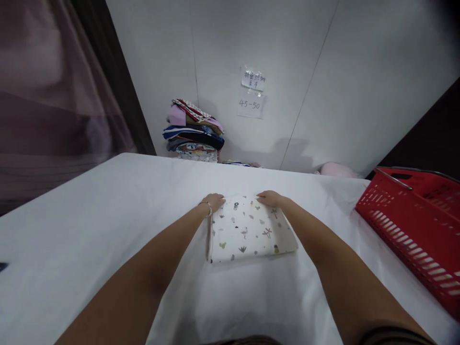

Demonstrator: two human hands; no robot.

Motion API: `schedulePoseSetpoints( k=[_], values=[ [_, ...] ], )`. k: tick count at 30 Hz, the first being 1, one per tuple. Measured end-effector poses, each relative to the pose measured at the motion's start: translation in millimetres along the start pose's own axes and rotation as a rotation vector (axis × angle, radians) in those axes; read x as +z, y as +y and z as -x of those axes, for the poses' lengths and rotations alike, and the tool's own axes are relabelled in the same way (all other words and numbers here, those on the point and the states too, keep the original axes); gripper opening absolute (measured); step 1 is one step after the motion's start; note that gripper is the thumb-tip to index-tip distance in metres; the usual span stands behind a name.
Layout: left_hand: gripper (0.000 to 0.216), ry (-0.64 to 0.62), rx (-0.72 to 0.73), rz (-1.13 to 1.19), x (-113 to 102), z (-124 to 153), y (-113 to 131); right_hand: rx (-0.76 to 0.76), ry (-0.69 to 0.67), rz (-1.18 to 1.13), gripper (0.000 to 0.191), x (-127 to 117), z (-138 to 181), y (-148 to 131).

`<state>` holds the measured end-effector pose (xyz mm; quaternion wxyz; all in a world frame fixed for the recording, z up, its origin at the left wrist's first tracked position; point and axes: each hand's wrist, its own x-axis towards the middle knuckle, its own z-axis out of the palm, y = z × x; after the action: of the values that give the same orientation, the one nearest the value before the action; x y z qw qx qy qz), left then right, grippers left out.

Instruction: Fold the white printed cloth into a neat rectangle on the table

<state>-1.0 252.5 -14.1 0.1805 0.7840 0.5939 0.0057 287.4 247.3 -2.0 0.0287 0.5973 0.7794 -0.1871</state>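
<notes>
A white folded cloth (247, 232) printed with small plants, palm trees and a flamingo lies flat on the white-covered table (151, 211). At its far left corner is my left hand (214, 201), with the fingers closed on the edge and a bracelet on the wrist. My right hand (270, 198) has its fingers closed on the far edge, near the right corner. Folded layers show along the cloth's left side. My fingertips are partly hidden against the fabric.
A red plastic basket (409, 225) with a metal handle stands at the right. Stacked folded fabrics (196, 132) rest by the wall behind the table, below handwritten paper signs (250, 104). A pinkish bundle (338, 169) is at the back right, and a curtain (53, 96) hangs at left.
</notes>
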Motion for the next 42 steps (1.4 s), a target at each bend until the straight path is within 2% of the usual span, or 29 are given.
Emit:
schedulePoseSetpoints(
  k=[4,9,14,18,23,30,34,39,42],
  values=[
    [0.042,-0.107,-0.010,-0.043,-8,-22,-4,0.056,-0.129,-0.006,0.057,-12,-20,8],
    [0.041,-0.241,-0.003,-0.133,-19,-39,3,0.121,-0.268,0.026,0.064,-26,-41,9],
    [0.026,-0.340,0.024,-0.247,-18,-54,12,0.153,-0.381,0.048,0.056,-32,-48,1],
    [0.018,-0.367,0.043,-0.290,-15,-58,17,0.141,-0.395,0.046,0.051,-37,-43,-1],
    [0.028,-0.316,0.056,-0.255,-30,-43,19,0.111,-0.365,0.052,0.060,-48,-31,-1],
    [0.048,-0.202,0.109,-0.160,-75,-7,21,0.064,-0.240,0.077,0.067,-73,-3,-8],
    [0.057,-0.130,0.152,-0.157,-112,20,34,0.023,-0.160,0.093,0.052,-109,30,-28],
    [0.057,0.029,0.206,-0.216,-181,65,57,-0.046,0.173,0.133,0.037,-163,83,-61],
    [0.047,0.214,0.289,-0.316,-210,95,65,-0.128,0.456,0.207,0.028,-171,110,-73]
  ],
)
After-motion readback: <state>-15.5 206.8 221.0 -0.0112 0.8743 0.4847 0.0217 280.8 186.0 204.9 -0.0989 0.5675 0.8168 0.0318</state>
